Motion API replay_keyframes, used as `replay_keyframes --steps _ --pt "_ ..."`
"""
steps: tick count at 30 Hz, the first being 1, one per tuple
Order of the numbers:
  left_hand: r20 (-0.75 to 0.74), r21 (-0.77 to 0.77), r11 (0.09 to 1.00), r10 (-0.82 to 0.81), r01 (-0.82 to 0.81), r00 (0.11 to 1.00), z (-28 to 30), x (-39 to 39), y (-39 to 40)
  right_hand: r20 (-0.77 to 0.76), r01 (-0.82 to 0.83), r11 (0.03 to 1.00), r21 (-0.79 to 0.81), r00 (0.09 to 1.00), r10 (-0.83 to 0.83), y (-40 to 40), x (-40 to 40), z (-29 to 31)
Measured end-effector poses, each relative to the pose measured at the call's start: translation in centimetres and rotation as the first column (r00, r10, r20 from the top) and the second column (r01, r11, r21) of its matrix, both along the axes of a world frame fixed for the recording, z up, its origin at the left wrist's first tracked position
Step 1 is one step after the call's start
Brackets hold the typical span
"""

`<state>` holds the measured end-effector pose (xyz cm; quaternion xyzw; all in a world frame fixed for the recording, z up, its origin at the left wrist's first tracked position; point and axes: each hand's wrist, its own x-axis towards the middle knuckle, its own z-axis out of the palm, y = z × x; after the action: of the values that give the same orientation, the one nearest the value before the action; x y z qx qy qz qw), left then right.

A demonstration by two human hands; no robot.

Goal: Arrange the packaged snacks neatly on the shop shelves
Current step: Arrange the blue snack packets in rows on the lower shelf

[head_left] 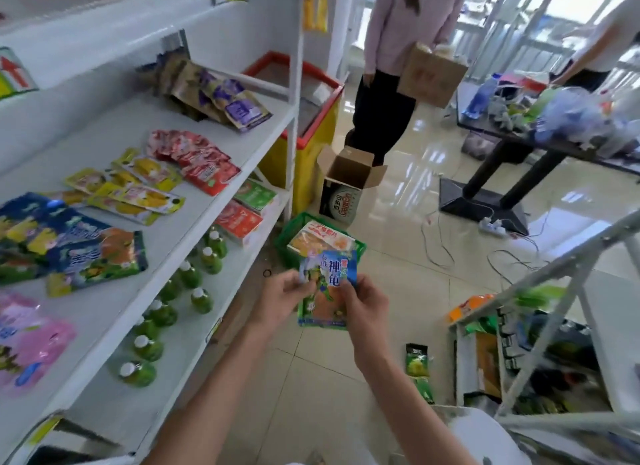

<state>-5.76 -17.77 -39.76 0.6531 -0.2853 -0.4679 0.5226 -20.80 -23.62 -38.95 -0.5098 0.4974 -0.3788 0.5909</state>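
Both my hands hold a blue and green snack packet (pixel 327 291) upright in front of me, over the floor. My left hand (pixel 282 296) pinches its left edge and my right hand (pixel 363 305) grips its right side. On the white shelf (pixel 214 204) to my left lie matching blue packets (pixel 83 249), yellow packets (pixel 138 190), red packets (pixel 194 159), purple packets (pixel 221 97) and pink packets (pixel 27 336). Behind my hands, a green basket (pixel 294 229) on the floor holds an orange and white snack pack (pixel 322 239).
Green bottles (pixel 194 284) and boxes (pixel 239 218) fill the lower shelf. An open cardboard box (pixel 346 187) and a red and yellow chest (pixel 311 145) stand beyond. A person with a carton (pixel 429 73) stands ahead. Another rack (pixel 540 326) is at right, cables (pixel 450 236) cross the floor.
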Motion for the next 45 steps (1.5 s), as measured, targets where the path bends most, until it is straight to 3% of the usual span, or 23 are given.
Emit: replay_keyframes --steps 7,12,20,30,36,39,41,45 --pt "0.012 0.210 0.972 0.103 -0.103 0.995 -6.9 -3.0 -5.6 -0.133 -0.090 0.976 0.200 0.984 0.118 -6.1 -3.2 -7.9" --pt "0.069 0.321 0.943 0.070 -0.089 0.995 -10.4 -0.7 -13.0 -0.142 -0.072 0.946 0.317 0.982 0.122 -13.4 -1.1 -11.7" --pt "0.113 0.415 0.909 -0.008 -0.040 0.994 -20.2 5.2 -27.9 -0.288 0.097 0.901 0.423 0.957 0.032 -27.7 3.8 -18.9" --pt "0.038 0.574 0.813 -0.146 0.098 0.989 -27.6 8.7 -42.5 -0.422 0.237 0.816 0.528 0.907 0.009 -41.2 6.4 -26.4" --pt "0.009 0.630 0.769 -0.149 0.110 0.989 -36.2 9.4 -50.5 -0.557 0.235 0.846 0.479 0.826 0.086 -49.3 6.7 -34.5" --pt "0.007 0.658 0.739 -0.194 0.142 0.981 -43.0 8.7 -53.3 -0.640 0.308 0.860 0.407 0.768 0.028 -52.6 6.8 -40.6" --pt "-0.007 0.666 0.722 -0.247 0.189 0.969 -47.4 8.4 -55.0 -0.696 0.358 0.865 0.352 0.718 -0.014 -54.5 7.2 -44.9" --pt "-0.026 0.681 0.657 -0.421 0.324 0.907 -56.2 7.9 -58.5 -0.804 0.324 0.892 0.315 0.591 0.070 -57.7 8.5 -55.2"
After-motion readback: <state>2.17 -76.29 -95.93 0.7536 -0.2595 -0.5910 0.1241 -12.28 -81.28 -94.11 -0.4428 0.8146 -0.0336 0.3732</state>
